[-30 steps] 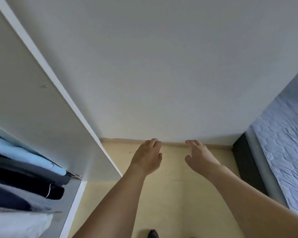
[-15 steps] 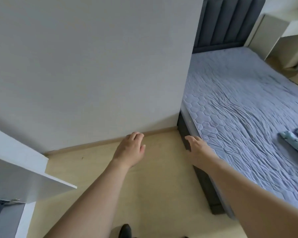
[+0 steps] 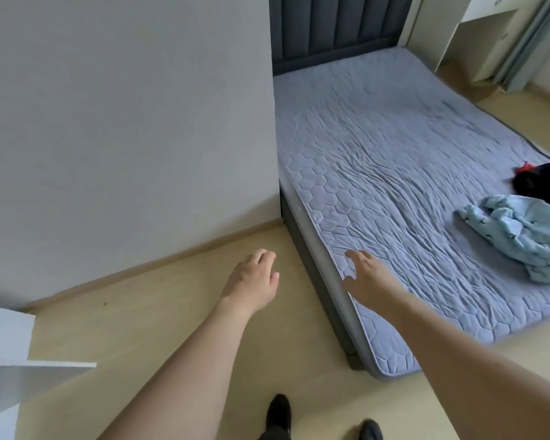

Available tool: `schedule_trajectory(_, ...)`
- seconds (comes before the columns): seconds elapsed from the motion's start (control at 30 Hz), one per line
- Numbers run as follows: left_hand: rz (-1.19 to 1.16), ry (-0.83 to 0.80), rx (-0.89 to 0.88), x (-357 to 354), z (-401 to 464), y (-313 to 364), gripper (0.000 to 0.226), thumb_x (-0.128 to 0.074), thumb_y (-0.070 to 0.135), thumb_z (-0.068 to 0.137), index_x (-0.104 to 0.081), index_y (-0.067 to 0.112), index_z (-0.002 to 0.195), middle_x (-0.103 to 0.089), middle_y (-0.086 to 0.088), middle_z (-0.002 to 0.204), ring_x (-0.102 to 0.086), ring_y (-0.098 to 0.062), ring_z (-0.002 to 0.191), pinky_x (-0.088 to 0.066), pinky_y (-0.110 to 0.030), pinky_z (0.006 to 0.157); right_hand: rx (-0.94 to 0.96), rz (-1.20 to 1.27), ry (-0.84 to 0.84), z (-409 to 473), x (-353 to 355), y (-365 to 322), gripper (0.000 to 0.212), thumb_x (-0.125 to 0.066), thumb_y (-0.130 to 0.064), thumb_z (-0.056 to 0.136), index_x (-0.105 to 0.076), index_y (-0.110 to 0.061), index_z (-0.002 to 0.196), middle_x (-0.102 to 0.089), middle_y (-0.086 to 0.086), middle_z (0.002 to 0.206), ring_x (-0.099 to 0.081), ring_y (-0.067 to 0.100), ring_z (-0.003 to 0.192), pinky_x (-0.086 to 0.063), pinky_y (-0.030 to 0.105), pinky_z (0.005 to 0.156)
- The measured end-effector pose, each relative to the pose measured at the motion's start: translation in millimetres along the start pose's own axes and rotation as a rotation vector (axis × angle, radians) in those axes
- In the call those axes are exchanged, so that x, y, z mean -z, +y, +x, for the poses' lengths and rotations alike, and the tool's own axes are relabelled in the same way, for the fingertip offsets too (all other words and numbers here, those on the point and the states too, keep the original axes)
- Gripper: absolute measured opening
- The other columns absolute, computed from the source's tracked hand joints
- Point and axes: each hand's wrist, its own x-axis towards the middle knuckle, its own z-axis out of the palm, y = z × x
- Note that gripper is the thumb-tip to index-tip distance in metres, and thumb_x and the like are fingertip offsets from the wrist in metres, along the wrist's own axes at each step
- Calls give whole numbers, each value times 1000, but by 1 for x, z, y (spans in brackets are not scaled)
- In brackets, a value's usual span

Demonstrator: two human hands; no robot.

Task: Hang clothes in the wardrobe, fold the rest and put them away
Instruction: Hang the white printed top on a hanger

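A crumpled light blue garment lies on the bed at the right, with a black garment with a red bit just behind it. My left hand hangs over the floor with loosely curled fingers and holds nothing. My right hand is over the bed's near edge, fingers relaxed, also holding nothing. Both hands are well left of the clothes. A corner of the white wardrobe door shows at the lower left.
A grey wall stands ahead on the left, with pale wooden floor below it. The dark padded headboard is at the back. A white desk and a grey curtain are at the far right. My dark shoes show at the bottom.
My view has swung right from the wardrobe and its hanging clothes to the bed. The blue and black garments have come into sight. Both hands stay held out and hold nothing.
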Motion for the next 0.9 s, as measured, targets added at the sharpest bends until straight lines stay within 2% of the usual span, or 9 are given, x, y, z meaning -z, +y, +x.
schedule_trajectory(0.13, 53, -39, -14, -10, 34, 57, 42, -45, 31, 95, -43, 14, 134, -41, -3, 140, -48, -27, 122, -38, -34, 101, 10, 27, 5, 8, 27, 55, 56, -50, -17, 92, -31, -12, 145, -34, 7, 148, -35, 25, 133, -32, 30, 104)
schedule_trajectory(0.47, -7, 40, 104, -42, 86, 233, 40, -49, 27, 94, -47, 12, 131, -46, -4, 136, -50, -28, 119, -40, -34, 99, 41, -34, -32, 20, 134, 253, 55, -49, -18, 91, -33, -12, 144, -38, 9, 144, -41, 27, 128, -36, 29, 97)
schedule_trajectory(0.7, 20, -4, 144, -63, 107, 309, 39, -46, 29, 95, -46, 15, 131, -44, -2, 137, -47, -26, 121, -39, -33, 99, 82, 16, -62, 22, 168, 318, 57, -50, -16, 91, -32, -12, 145, -34, 6, 147, -39, 23, 130, -34, 27, 99)
schedule_trajectory(0.8, 42, -42, 86, -78, 131, 339, 39, -44, 27, 96, -45, 14, 133, -43, -3, 138, -43, -25, 125, -35, -31, 101, 62, 24, -62, 20, 173, 352, 58, -49, -18, 91, -31, -13, 146, -34, 6, 148, -38, 23, 132, -35, 29, 101)
schedule_trajectory(0.9, -6, -61, 69, -97, 156, 383, 37, -45, 25, 96, -47, 12, 130, -45, -5, 136, -44, -26, 125, -37, -34, 102, -4, 26, -66, 21, 186, 405, 57, -49, -18, 92, -31, -13, 145, -34, 7, 148, -37, 24, 133, -34, 30, 104)
